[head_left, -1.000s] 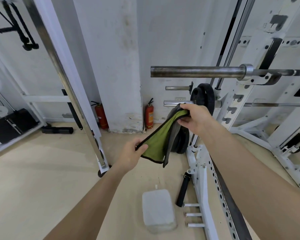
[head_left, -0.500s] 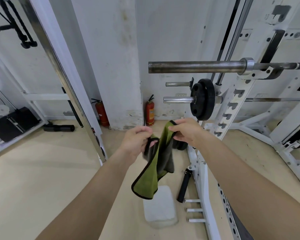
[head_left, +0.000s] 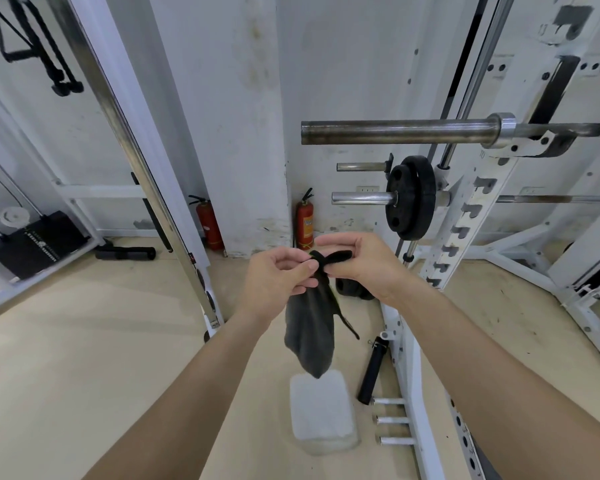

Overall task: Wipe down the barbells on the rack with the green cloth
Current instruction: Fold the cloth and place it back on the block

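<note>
The cloth (head_left: 310, 336) hangs folded in front of me, its dark grey side outward and its green side hidden. My left hand (head_left: 278, 277) and my right hand (head_left: 357, 261) both pinch its black-trimmed top edge, fingertips almost touching. The upper barbell (head_left: 395, 132) lies across the white rack (head_left: 465, 209), above and right of my hands. A lower barbell (head_left: 361, 198) carries a black weight plate (head_left: 409, 197). A short third bar end (head_left: 361, 166) shows between them.
A slanted chrome bar (head_left: 136, 161) on a white frame stands left. Two red fire extinguishers (head_left: 305, 223) sit by the pillar. On the floor lie a white block (head_left: 321, 414), a black handle (head_left: 373, 372), rack pegs (head_left: 392, 420) and a black roller (head_left: 125, 252).
My hands came together and lowered from the bar. The cloth went from spread open with its green side showing to folded, with the grey side out.
</note>
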`<state>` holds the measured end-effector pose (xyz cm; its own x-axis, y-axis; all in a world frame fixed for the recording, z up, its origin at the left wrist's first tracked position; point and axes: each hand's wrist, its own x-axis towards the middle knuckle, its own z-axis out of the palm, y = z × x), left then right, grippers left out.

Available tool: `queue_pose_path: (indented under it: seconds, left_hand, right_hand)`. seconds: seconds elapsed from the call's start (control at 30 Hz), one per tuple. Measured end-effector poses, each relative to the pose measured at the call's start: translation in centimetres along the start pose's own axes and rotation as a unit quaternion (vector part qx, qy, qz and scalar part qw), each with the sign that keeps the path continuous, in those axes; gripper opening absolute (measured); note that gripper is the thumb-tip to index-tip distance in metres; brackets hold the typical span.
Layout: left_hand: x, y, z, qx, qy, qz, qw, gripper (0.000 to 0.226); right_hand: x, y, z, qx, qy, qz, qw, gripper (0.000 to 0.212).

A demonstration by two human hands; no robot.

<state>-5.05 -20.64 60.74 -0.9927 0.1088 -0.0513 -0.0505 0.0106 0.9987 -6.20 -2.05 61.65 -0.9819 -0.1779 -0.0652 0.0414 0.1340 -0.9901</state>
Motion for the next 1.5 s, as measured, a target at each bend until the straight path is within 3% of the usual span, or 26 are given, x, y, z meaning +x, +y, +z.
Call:
queue_pose_path:
  seconds: [0.1, 0.23, 0.37, 0.43, 0.53, 0.57, 0.67, 0.77, 0.97, 1.1, 1.23, 1.33, 1.4, 1.5]
  left_hand:
    - [0.1, -0.2, 0.1, 0.015, 0.028, 0.028, 0.999, 0.016]
    - [0.3, -0.8, 0.3, 0.06, 0.035, 0.088, 0.994, 0.02]
    - [1.2, -3.1, -1.3, 0.197, -0.032, 0.155, 0.968, 0.027]
    - [1.4, -4.9, -2.3, 0.276, -0.046, 0.141, 0.95, 0.036]
    - [1.1, -7.0, -3.3, 0.337, -0.072, 0.076, 0.936, 0.028]
    - [0.9, -7.5, -3.6, 0.374, -0.095, 0.06, 0.92, 0.03]
    - [0.1, -8.1, -3.8, 0.527, -0.171, 0.038, 0.832, 0.062]
    - [-0.8, -7.7, -4.2, 0.581, -0.168, 0.074, 0.793, 0.06]
    - [-0.6, -6.1, -8.8, 0.533, -0.072, 0.124, 0.834, 0.032]
    - [-0.3, -3.2, -9.0, 0.399, -0.001, 0.104, 0.911, 0.013]
    - [0.0, -1.6, -8.2, 0.275, 0.067, 0.09, 0.955, 0.007]
    - [0.9, -1.0, -7.5, 0.19, 0.115, 0.05, 0.974, 0.021]
    - [1.9, -1.1, -6.9, 0.151, 0.173, -0.022, 0.973, 0.027]
    - [2.8, -1.6, -4.6, 0.017, 0.225, -0.141, 0.964, 0.01]
  right_hand:
    - [-0.2, -0.3, -0.3, -0.019, -0.044, -0.022, 0.999, 0.055]
    - [0.2, -1.7, -0.3, -0.087, -0.018, -0.061, 0.994, 0.054]
    - [0.1, -4.1, -1.5, -0.043, -0.071, -0.084, 0.993, 0.044]
    - [0.2, -5.1, -2.3, -0.002, -0.07, -0.088, 0.994, 0.041]
    - [0.5, -5.7, -3.2, 0.058, -0.067, -0.08, 0.993, 0.041]
    - [0.6, -5.7, -3.4, 0.075, -0.069, -0.08, 0.992, 0.041]
    - [0.8, -5.6, -3.9, 0.113, -0.071, -0.079, 0.988, 0.043]
    - [0.8, -5.3, -4.7, 0.121, -0.055, -0.082, 0.988, 0.039]
    - [0.3, -2.6, -8.8, 0.068, 0.064, -0.041, 0.995, 0.035]
    - [0.3, 0.9, -10.2, -0.001, 0.147, 0.013, 0.989, 0.032]
    - [0.8, 3.0, -9.5, 0.031, 0.218, 0.032, 0.975, 0.027]
    - [1.3, 3.3, -8.4, 0.076, 0.278, 0.05, 0.956, 0.019]
    - [1.9, 3.6, -7.6, 0.098, 0.316, 0.094, 0.939, 0.013]
    - [2.5, 3.8, -5.4, 0.182, 0.31, 0.166, 0.918, 0.017]
